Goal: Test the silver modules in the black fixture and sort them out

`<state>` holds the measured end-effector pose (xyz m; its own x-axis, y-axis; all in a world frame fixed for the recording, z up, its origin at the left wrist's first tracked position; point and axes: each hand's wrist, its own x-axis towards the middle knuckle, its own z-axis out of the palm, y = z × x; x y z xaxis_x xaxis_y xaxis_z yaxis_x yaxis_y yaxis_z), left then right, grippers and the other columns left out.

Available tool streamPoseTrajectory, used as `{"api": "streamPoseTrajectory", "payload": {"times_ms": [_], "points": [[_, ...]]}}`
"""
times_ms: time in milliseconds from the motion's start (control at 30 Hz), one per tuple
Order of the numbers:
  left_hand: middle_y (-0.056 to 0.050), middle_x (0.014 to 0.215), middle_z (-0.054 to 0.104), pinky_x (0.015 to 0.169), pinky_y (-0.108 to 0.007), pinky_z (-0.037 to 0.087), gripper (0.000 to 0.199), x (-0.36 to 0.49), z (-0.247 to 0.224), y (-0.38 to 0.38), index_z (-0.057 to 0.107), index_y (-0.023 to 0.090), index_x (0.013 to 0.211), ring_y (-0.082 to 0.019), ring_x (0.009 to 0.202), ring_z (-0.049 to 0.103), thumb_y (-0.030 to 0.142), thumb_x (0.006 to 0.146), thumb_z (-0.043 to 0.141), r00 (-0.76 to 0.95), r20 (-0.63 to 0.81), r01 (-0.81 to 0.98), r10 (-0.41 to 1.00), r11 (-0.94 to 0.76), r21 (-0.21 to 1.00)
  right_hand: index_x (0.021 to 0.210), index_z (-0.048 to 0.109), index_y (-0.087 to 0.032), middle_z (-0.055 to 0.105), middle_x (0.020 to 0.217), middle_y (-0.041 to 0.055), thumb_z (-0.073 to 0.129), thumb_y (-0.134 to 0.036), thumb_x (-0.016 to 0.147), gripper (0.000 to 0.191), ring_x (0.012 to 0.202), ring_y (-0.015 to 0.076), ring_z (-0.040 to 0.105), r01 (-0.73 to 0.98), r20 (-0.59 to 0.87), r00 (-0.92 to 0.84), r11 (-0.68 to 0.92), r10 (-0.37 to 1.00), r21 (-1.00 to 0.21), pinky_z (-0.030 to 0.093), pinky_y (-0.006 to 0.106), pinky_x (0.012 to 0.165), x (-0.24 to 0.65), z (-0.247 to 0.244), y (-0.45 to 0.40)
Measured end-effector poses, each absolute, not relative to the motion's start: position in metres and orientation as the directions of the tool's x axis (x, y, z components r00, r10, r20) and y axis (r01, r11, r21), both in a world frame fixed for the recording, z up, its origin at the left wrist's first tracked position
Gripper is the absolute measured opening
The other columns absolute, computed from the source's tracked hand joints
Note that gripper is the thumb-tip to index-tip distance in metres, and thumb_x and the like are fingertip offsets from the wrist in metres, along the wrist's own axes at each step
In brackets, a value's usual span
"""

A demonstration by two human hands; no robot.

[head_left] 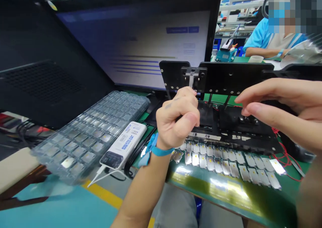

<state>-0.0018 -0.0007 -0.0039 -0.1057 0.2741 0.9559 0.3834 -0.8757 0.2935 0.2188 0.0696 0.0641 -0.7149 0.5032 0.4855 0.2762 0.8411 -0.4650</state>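
My left hand [179, 118], with a blue wrist strap [161, 149], is closed in a fist just below the metal clamp [192, 74] of a black test fixture. Whatever its fingers hold is hidden. My right hand [284, 102] hovers over the right part of the fixture base [238, 120], fingers bent and the thumb slightly apart, with nothing visible between them. Behind both hands stands the fixture's raised black plate [235, 76]. Small silver metal-faced parts [218, 164] lie in rows on the green mat [201, 181] in front of the base.
A stack of clear trays [93, 134] with small parts stands left, beside a white power bank [123, 144] with a cable plugged in. A monitor [136, 46] rises behind. Red wires [286, 157] lie right. Across the bench sits a person in blue [261, 36].
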Motion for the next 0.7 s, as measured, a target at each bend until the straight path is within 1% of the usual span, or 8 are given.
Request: {"api": "streamPoseTrajectory", "payload": {"times_ms": [100,200,233,300,433,533,600,700], "points": [[0.005,0.047,0.043,0.083,-0.040,0.048,0.042,-0.0016,-0.0038,-0.0009,0.044,0.020,0.056,-0.013,0.054,0.044,0.033,0.094,0.056,-0.112,0.956,0.389,0.272,-0.873,0.294,0.106,0.070,-0.036,0.070,0.092,-0.0085,0.063,-0.051,0.095,0.021,0.075,0.0092,0.066,0.285,0.513,-0.726,0.880,0.457,-0.381,0.047,0.019,0.052,0.2195,0.0636,0.0685],[0.004,0.047,0.042,0.082,-0.040,0.048,0.044,-0.0016,-0.0039,-0.0006,0.043,0.021,0.056,-0.013,0.054,0.044,0.035,0.094,0.057,-0.109,0.959,0.393,0.263,-0.874,0.285,0.106,0.071,-0.031,0.070,0.091,-0.0036,0.063,-0.052,0.095,0.025,0.076,0.0148,0.067,0.319,0.467,-0.729,0.851,0.502,-0.417,0.048,0.024,0.049,0.2186,0.0642,0.0664],[0.004,0.047,0.042,0.082,-0.040,0.048,0.044,-0.0017,-0.0039,-0.0005,0.043,0.021,0.056,-0.013,0.053,0.044,0.035,0.095,0.057,-0.107,0.959,0.396,0.264,-0.873,0.285,0.106,0.071,-0.029,0.070,0.091,-0.0017,0.063,-0.051,0.094,0.027,0.076,0.0168,0.068,0.322,0.454,-0.726,0.839,0.517,-0.439,0.049,0.026,0.050,0.2180,0.0642,0.0656],[0.004,0.047,0.042,0.082,-0.041,0.048,0.043,-0.0020,-0.0038,-0.0003,0.044,0.021,0.056,-0.013,0.053,0.043,0.034,0.095,0.056,-0.104,0.958,0.396,0.267,-0.872,0.286,0.106,0.072,-0.026,0.070,0.092,0.0001,0.063,-0.052,0.094,0.029,0.076,0.0188,0.068,0.309,0.475,-0.703,0.828,0.530,-0.468,0.052,0.029,0.055,0.2166,0.0636,0.0643],[0.004,0.047,0.042,0.081,-0.041,0.047,0.043,-0.0021,-0.0036,-0.0005,0.044,0.021,0.057,-0.014,0.053,0.043,0.035,0.095,0.057,-0.098,0.958,0.393,0.270,-0.874,0.287,0.103,0.072,-0.028,0.070,0.092,-0.0013,0.063,-0.052,0.094,0.028,0.077,0.0179,0.067,0.302,0.473,-0.706,0.828,0.527,-0.472,0.052,0.029,0.059,0.2158,0.0625,0.0618],[0.004,0.047,0.041,0.082,-0.041,0.047,0.043,-0.0019,-0.0038,-0.0007,0.045,0.021,0.057,-0.014,0.053,0.042,0.037,0.095,0.056,-0.109,0.955,0.399,0.276,-0.868,0.296,0.105,0.072,-0.027,0.069,0.094,0.0006,0.062,-0.051,0.094,0.028,0.078,0.0187,0.067,0.326,0.467,-0.688,0.812,0.555,-0.483,0.054,0.030,0.062,0.2169,0.0643,0.0605],[0.004,0.048,0.042,0.083,-0.041,0.046,0.042,-0.0020,-0.0040,-0.0006,0.046,0.021,0.058,-0.014,0.053,0.042,0.035,0.095,0.056,-0.111,0.954,0.383,0.280,-0.873,0.301,0.107,0.072,-0.027,0.069,0.095,0.0017,0.061,-0.049,0.095,0.028,0.079,0.0193,0.067,0.329,0.448,-0.708,0.817,0.546,-0.474,0.055,0.031,0.064,0.2170,0.0671,0.0605],[0.003,0.048,0.043,0.083,-0.041,0.044,0.038,-0.0027,-0.0041,-0.0004,0.046,0.020,0.059,-0.014,0.054,0.042,0.031,0.094,0.056,-0.103,0.955,0.347,0.278,-0.890,0.296,0.105,0.072,-0.027,0.069,0.093,0.0005,0.059,-0.047,0.096,0.026,0.078,0.0177,0.066,0.302,0.438,-0.749,0.844,0.498,-0.444,0.054,0.029,0.063,0.2152,0.0718,0.0609]]}}
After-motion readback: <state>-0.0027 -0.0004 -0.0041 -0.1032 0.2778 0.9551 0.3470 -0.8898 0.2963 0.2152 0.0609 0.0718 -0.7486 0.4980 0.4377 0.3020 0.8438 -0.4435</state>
